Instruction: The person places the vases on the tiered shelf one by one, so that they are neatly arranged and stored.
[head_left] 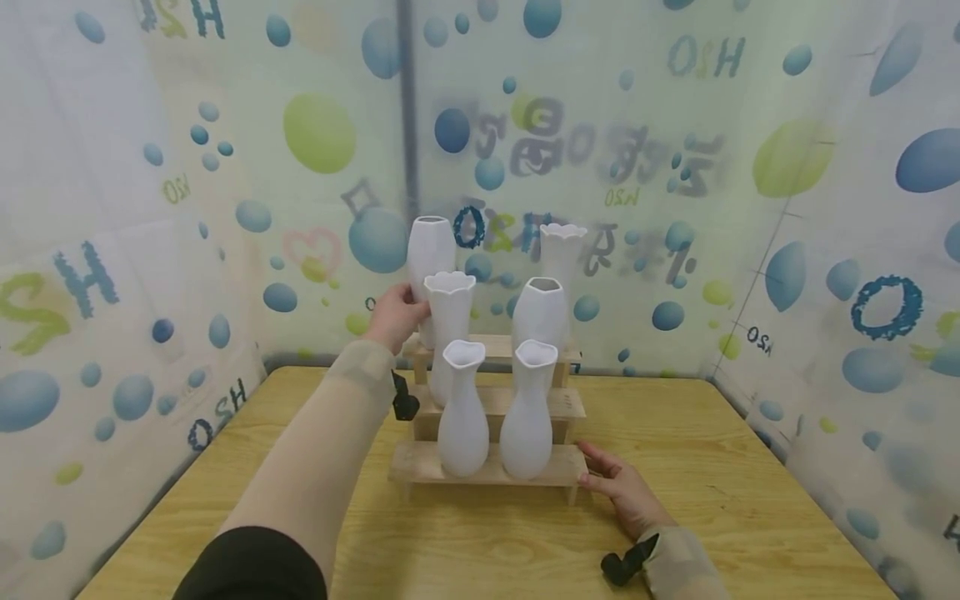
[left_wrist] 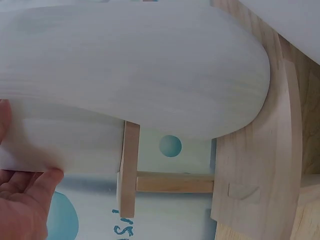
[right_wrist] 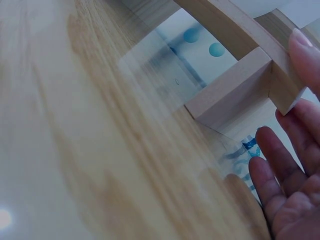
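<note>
My left hand grips a tall white vase at the back left, on the top step of a wooden three-step stand. In the left wrist view, the thumb and fingers lie on either side of that vase, partly behind a nearer white vase. My right hand pinches the right end of the stand's lowest step, its thumb over the board and a fingertip under its corner. Two slim-necked vases, left and right, stand upright on that step.
On the middle step are a scalloped-rim vase at left and a faceted vase at right. Another scalloped vase stands at the back right. The stand rests on a wooden table, with patterned curtains around it.
</note>
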